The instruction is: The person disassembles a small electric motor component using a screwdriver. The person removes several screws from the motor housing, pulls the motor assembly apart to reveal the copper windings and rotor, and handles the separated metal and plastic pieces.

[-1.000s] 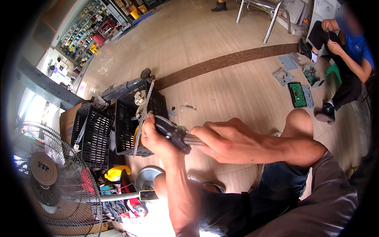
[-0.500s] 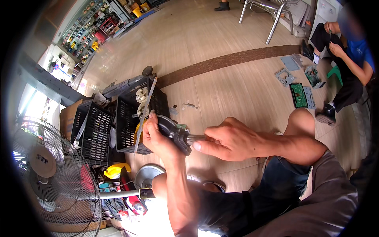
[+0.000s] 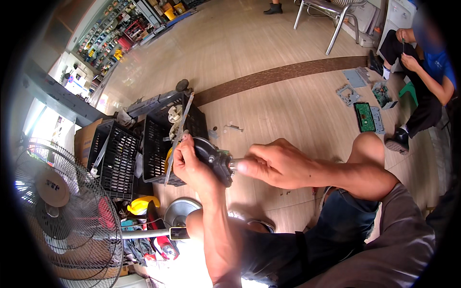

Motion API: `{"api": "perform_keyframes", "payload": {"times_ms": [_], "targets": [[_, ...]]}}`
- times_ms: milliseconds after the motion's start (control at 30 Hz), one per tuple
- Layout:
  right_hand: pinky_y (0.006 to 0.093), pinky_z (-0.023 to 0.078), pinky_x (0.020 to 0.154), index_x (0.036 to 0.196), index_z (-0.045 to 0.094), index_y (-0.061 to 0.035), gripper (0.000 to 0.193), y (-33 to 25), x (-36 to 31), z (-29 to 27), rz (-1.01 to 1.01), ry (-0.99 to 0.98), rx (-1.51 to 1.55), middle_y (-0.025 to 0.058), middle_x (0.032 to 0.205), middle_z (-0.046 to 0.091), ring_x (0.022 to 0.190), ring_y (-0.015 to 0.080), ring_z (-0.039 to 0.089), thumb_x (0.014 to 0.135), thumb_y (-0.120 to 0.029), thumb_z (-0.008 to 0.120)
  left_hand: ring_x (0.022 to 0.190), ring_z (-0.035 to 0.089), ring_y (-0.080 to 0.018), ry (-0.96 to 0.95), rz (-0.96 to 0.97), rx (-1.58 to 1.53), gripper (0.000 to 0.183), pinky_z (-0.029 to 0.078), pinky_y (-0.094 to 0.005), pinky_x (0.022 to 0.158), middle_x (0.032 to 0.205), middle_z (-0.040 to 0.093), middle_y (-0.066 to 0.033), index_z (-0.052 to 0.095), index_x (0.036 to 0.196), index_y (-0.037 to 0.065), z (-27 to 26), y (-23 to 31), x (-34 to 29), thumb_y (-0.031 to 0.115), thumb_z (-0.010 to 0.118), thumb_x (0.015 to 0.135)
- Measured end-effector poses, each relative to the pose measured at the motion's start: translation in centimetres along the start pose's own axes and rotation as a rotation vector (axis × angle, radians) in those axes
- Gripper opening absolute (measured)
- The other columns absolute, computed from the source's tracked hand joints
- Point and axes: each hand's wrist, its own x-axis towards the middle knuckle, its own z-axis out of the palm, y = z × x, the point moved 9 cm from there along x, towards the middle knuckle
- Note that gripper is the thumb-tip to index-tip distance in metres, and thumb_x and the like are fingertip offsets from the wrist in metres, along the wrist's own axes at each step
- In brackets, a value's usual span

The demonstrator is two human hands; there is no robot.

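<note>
My left hand [image 3: 189, 165] is closed around a black housing [image 3: 218, 163] with a rounded body and small bolts or screws on its face. My right hand [image 3: 276, 165] is closed, fingers pinched on a short metal rod [image 3: 234, 164] that meets the housing's right side. The far end of the rod is hidden by my fingers, so I cannot tell what tool or part it is. A long, thin metal strip [image 3: 185, 113] slants behind my left hand, in front of a black crate [image 3: 156, 165]; whether it touches the hand is unclear.
A second black crate [image 3: 117, 158] stands left of the first, behind a caged fan [image 3: 72, 211]. A grey round dish [image 3: 180, 211] and yellow object [image 3: 141, 205] lie below. At right sits a person [image 3: 437, 67] near a green circuit board [image 3: 365, 116] and a metal chair [image 3: 336, 12].
My right hand has shifted slightly left and up, and less of the metal rod shows. The black housing has turned a little in my left hand.
</note>
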Motion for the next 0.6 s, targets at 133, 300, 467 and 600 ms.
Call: {"api": "perform_keyframes", "payload": {"times_ms": [133,300,467,600], "targets": [[0.0338,0.051,0.052,0.102,0.063,-0.0011,0.03,-3.1,-1.3,-1.1,-0.407,0.274,-0.21,0.0109,0.073,0.062,0.058,0.0243,0.064,0.089,-0.024,0.077,0.06,0.041,-0.0039,0.004,-0.05,-0.033,0.029,0.032,-0.0231,0.056,0.065,0.049,0.0052,0.057,0.071,0.01,0.9,0.5,-0.7,0.017,0.061,0.1],[0.0355,0.051,0.051,0.108,0.062,-0.0001,0.035,-3.2,-1.5,-0.7,-0.433,0.246,-0.352,0.0119,0.077,0.065,0.058,0.0272,0.065,0.084,-0.018,0.081,0.057,0.041,-0.0046,-0.003,-0.041,-0.007,0.03,0.033,-0.0235,0.055,0.063,0.049,0.0045,0.056,0.07,0.01,0.7,-0.3,-0.5,0.018,0.061,0.099],[0.0378,0.049,0.047,0.095,0.063,-0.0001,0.026,-1.7,-1.1,-0.7,-0.272,0.157,-0.27,0.0137,0.062,0.061,0.048,0.03,0.06,0.091,-0.023,0.074,0.057,0.041,-0.0047,-0.027,-0.06,-0.032,0.031,0.033,-0.0235,0.055,0.063,0.049,0.0044,0.056,0.07,0.009,1.3,-0.6,-0.6,0.017,0.061,0.099],[0.0369,0.045,0.044,0.071,0.062,0.0001,0.042,-0.6,-0.2,-0.5,-0.093,0.025,-0.158,0.0141,0.052,0.055,0.042,0.0283,0.058,0.1,-0.031,0.063,0.058,0.041,-0.0044,-0.052,-0.074,-0.053,0.03,0.033,-0.0234,0.056,0.063,0.049,0.005,0.056,0.07,0.01,1.5,-1.1,-0.5,0.016,0.061,0.099]]}}
